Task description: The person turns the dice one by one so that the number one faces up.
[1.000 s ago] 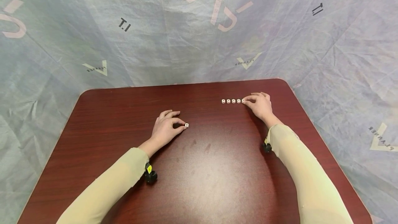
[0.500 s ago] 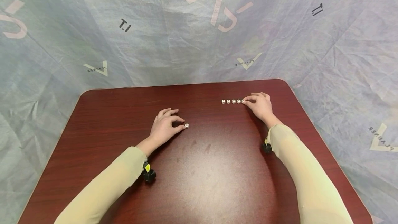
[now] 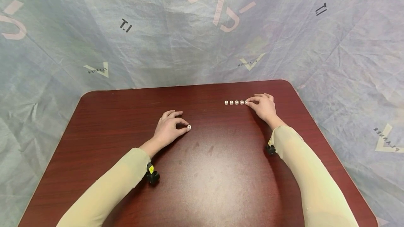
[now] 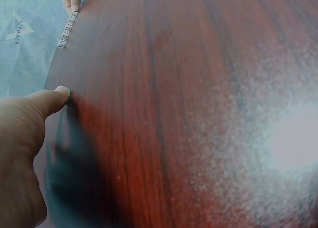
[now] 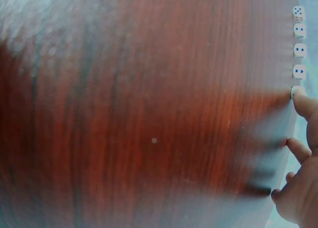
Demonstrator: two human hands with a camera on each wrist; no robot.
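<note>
In the head view my left hand [image 3: 167, 129] pinches a single white die [image 3: 189, 127] between thumb and index finger, low over the table's middle. The thumb [image 4: 58, 96] hides nearly all of that die in the left wrist view. Farther back on the right, several white dice [image 3: 231, 103] stand in a straight row with small gaps. My right hand [image 3: 264, 107] holds the rightmost die [image 3: 247, 102] of this row by thumb and index finger. From the right wrist the thumb [image 5: 304, 103] covers most of it, while neighbouring dice [image 5: 299, 51] show blue pips.
The dark red wooden table [image 3: 208, 171] has rounded far corners and a glossy reflection near the front. Wrinkled grey fabric [image 3: 151, 38] with printed lettering hangs behind and beside it. A small black device [image 3: 153, 177] sits under the left wrist.
The left thumb and index finger parted slightly from the single die half a second ago and now close on it again. The right hand and the row stay in place.
</note>
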